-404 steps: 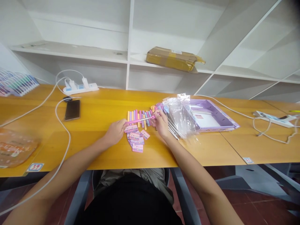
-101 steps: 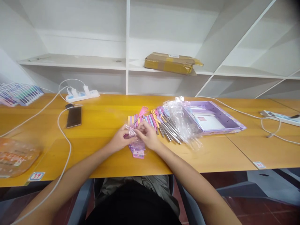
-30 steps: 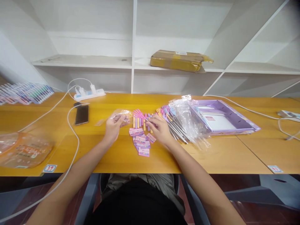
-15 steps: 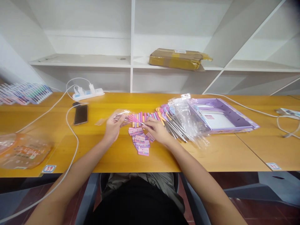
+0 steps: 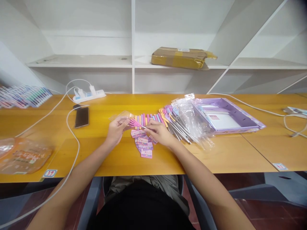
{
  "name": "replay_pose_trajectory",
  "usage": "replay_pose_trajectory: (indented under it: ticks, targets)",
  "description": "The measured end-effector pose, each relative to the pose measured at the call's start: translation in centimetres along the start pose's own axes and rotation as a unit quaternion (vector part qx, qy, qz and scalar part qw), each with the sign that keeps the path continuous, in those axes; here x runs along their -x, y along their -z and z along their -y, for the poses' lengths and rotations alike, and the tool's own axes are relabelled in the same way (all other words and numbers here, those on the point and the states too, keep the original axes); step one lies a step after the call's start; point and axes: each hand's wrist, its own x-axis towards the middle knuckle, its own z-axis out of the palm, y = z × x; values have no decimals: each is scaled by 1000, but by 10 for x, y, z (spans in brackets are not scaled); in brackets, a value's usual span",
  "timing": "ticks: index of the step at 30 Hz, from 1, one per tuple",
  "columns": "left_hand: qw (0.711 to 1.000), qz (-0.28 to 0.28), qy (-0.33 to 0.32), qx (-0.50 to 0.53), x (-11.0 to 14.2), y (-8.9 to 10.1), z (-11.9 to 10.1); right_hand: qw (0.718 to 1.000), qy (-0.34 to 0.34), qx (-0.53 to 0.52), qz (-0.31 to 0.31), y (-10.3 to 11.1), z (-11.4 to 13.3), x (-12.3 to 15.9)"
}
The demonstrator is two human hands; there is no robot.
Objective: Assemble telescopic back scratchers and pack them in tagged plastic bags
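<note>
A back scratcher with a pink hand-shaped head (image 5: 134,123) and a thin metal rod lies between my hands. My left hand (image 5: 117,128) is closed on a clear plastic bag (image 5: 127,114), its fingertips at the pink head. Whether the head is inside the bag I cannot tell. My right hand (image 5: 158,130) pinches the metal rod. Behind and beside it are colourful back scratcher handles (image 5: 146,118), and to the right a pile of metal rods (image 5: 179,128) with hand-shaped heads. Just below my hands lie several pink and purple printed cards (image 5: 144,145).
Clear plastic bags (image 5: 192,118) lie against a purple tray box (image 5: 230,127) on the right. Left are a phone (image 5: 82,117), a power strip (image 5: 90,95), a white cable (image 5: 78,147), an orange bag (image 5: 26,156) and a row of pens (image 5: 26,95). A taped carton (image 5: 178,58) rests on the shelf.
The pink head has shifted slightly left and down with my hands, and the rod tilts less. The plastic bag at my left hand has changed shape. The view has moved slightly.
</note>
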Motion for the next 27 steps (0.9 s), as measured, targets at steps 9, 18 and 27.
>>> replay_pose_trajectory:
  ticks: [9, 18, 27]
  targets:
    - [997, 1, 48, 54, -6, 7, -6, 999, 10, 1, -49, 3, -5, 0]
    - [995, 46, 69, 53, -2, 6, -2, 1000, 11, -13, -22, 2, 1, 0]
    - [991, 111, 69, -22, 6, 0, 0, 999, 15, 14, -28, -1, 1, 1]
